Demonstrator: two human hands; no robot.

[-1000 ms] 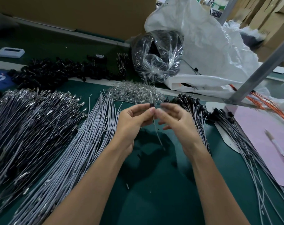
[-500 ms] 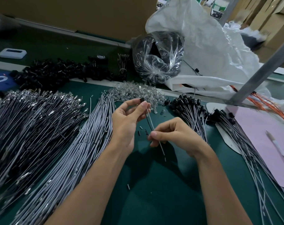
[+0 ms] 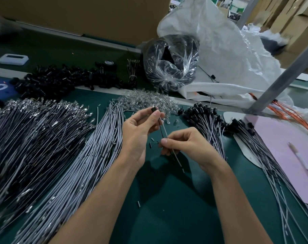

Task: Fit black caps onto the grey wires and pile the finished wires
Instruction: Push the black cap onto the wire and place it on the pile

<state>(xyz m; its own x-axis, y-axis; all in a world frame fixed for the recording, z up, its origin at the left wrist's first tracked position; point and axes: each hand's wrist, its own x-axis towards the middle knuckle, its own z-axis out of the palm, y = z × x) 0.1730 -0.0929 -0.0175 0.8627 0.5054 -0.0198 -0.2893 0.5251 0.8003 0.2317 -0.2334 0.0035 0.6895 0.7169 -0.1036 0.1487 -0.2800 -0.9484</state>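
The left hand (image 3: pixel 139 132) pinches the small black plastic cap (image 3: pixel 154 110); the right hand (image 3: pixel 188 145) pinches the thin grey wire (image 3: pixel 163 129), seemingly light and limp, best gripped near its tip.

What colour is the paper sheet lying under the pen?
The flat paper sheet is pale pink; the head view shows it best.

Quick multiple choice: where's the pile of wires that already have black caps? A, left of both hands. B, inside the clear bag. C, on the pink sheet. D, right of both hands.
D: the capped wires lie just right of the right hand, which pinches one wire together with the left hand; the uncapped grey wires lie to the left.
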